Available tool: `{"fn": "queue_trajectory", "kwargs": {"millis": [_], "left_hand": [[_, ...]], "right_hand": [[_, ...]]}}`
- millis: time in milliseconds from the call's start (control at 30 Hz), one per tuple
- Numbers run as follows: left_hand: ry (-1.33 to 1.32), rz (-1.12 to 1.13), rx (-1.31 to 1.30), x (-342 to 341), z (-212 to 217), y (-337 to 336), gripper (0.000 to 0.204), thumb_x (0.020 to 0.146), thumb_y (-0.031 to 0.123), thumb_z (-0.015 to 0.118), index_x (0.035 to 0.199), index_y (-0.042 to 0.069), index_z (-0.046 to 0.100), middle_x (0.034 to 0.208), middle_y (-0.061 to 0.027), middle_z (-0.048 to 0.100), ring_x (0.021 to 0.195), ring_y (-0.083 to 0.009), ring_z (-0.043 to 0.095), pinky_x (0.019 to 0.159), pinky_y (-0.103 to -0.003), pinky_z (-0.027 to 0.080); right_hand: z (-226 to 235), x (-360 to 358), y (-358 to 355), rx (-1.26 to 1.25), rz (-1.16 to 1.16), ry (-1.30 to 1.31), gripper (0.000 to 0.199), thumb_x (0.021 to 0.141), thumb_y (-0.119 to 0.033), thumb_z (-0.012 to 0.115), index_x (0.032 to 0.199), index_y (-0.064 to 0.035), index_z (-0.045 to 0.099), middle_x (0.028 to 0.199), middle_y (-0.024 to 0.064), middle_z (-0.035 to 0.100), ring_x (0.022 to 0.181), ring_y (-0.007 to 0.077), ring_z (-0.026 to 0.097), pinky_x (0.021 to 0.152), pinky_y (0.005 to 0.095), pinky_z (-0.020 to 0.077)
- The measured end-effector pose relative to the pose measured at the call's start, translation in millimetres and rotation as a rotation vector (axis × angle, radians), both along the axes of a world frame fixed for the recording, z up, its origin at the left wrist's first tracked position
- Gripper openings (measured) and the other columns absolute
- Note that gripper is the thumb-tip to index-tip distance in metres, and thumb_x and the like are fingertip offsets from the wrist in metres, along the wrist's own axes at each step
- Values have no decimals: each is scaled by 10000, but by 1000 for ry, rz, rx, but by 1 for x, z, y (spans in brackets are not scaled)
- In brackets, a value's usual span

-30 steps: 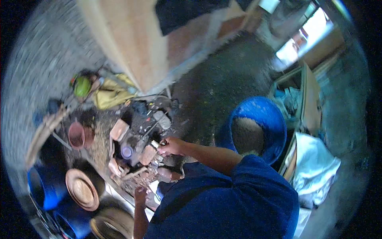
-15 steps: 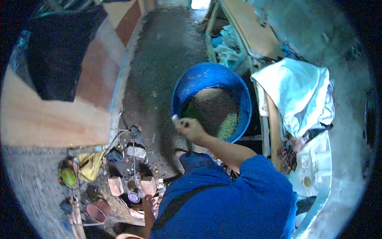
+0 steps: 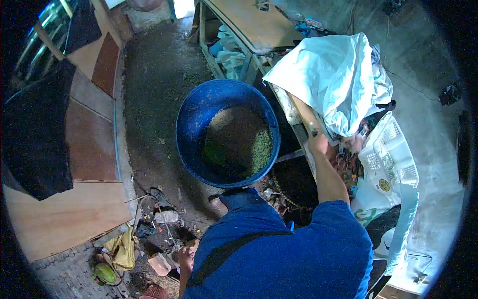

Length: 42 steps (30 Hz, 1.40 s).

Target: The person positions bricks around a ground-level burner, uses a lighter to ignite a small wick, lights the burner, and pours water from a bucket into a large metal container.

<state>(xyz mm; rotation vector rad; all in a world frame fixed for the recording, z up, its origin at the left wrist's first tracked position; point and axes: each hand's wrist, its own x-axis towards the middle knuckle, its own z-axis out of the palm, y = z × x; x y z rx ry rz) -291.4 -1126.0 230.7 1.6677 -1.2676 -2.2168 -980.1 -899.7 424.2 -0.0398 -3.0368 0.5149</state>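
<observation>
My right hand (image 3: 319,143) is at the edge of the wooden bench, beside a white sack (image 3: 332,74). Its fingers look closed on a small white object (image 3: 312,125), too small to name. A large blue tub (image 3: 189,164) stands on the floor in front of me. Inside lies a dry mix (image 3: 236,139): brown in the middle, a pale heap at the far side, greenish grains at the right and a dark green patch at the left. My left hand (image 3: 186,257) hangs low at my left side, away from the tub, its fingers too unclear to read.
Behind the tub stands a wooden table (image 3: 259,22) with plastic bags (image 3: 229,52) beneath. At right are a white perforated crate (image 3: 391,154) and cluttered small items. A wooden panel wall (image 3: 74,214) runs along the left, with bricks (image 3: 159,264) and a yellow bag (image 3: 122,249) below.
My right hand has moved from above the tub's near left rim, right to the bench edge by the white sack. The view has turned right, so the tub now appears farther left.
</observation>
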Motion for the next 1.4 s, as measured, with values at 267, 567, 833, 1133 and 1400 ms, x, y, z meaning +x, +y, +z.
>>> {"fn": "queue_trajectory", "kwargs": {"millis": [267,567,833,1133,1400], "left_hand": [[-21,-38,33,0,0,-21,207,863,230,497,1064,177,499,798,-9,500,604,-148,439,500,-325,383],[577,111,366,24,-32,-21,216,881,264,489,1024,103,509,857,-10,504,656,-126,443,550,-295,382],[445,209,367,21,-37,-4,213,907,324,429,928,119,484,761,-17,482,593,-136,424,522,-260,331],[378,415,313,17,-11,23,268,881,308,476,1120,186,480,836,-8,502,648,-135,473,509,-279,405],[-66,878,-46,-71,117,17,401,902,314,462,1236,93,436,1147,-76,560,966,-171,581,717,-284,477]], "right_hand": [[-9,-31,40,22,0,49,385,765,-239,643,1094,-52,577,1041,213,594,995,374,548,856,422,433],[-53,-16,74,-65,-51,132,452,764,-271,660,1108,-24,501,1060,226,559,1007,400,514,863,448,416],[-30,0,67,35,-80,217,517,774,-273,659,1197,-54,459,1220,243,445,1145,424,402,938,492,344],[-26,126,-91,-264,802,258,349,768,-146,641,1058,-6,505,1010,198,498,966,390,448,858,456,367],[-42,203,-218,-474,1354,-276,280,796,-117,632,1051,-38,547,923,117,526,830,251,540,720,342,449]]}}
